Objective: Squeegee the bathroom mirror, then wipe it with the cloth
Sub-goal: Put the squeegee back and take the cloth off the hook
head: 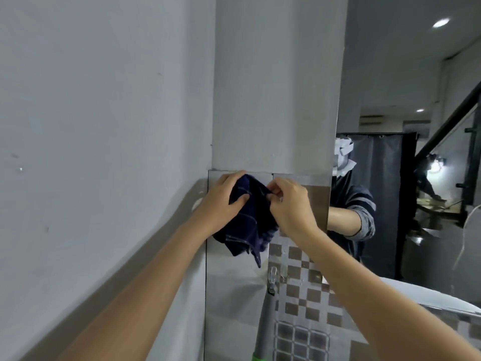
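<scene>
A dark blue cloth (247,225) hangs bunched between both hands, in front of the tiled wall left of the mirror. My left hand (221,201) grips its upper left part. My right hand (291,204) pinches its upper right edge with thumb and fingers. The mirror (406,126) fills the right side and reflects a person's sleeved arm. A grey pole with a green band (263,334), possibly the squeegee handle, stands at the bottom centre; its head is hidden.
A grey painted wall (104,126) runs along the left. Checkered tiles (304,295) cover the wall below the hands, with a small metal tap (273,278) on it. A white basin rim (429,295) curves at the lower right.
</scene>
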Demonstrator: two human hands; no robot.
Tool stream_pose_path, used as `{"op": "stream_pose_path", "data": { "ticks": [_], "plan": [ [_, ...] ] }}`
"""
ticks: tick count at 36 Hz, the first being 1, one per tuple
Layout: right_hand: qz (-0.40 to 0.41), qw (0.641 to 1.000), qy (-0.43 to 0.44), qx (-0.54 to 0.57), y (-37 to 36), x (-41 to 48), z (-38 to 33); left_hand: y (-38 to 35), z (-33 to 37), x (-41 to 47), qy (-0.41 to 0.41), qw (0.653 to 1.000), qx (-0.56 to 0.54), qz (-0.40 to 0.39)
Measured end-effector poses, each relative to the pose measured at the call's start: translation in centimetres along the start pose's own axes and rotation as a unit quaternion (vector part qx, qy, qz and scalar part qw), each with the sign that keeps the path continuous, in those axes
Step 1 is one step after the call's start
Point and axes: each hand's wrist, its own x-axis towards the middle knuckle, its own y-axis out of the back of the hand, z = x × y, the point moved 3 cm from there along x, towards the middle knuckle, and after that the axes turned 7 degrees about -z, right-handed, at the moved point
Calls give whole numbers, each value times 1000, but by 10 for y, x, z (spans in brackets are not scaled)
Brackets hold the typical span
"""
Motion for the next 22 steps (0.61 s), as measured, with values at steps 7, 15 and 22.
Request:
{"op": "stream_pose_path", "data": {
  "ticks": [7, 15, 22],
  "plan": [
    [-26, 994, 64, -90, 80, 30, -58, 25, 53, 11, -21, 998, -59, -15],
    [-24, 990, 95, -103, 126, 10, -73, 19, 95, -12, -59, 989, -126, -46],
    [-42, 989, 117, -85, 133, 9, -72, 40, 123, -16, -19, 936, -267, -228]
  ]
}}
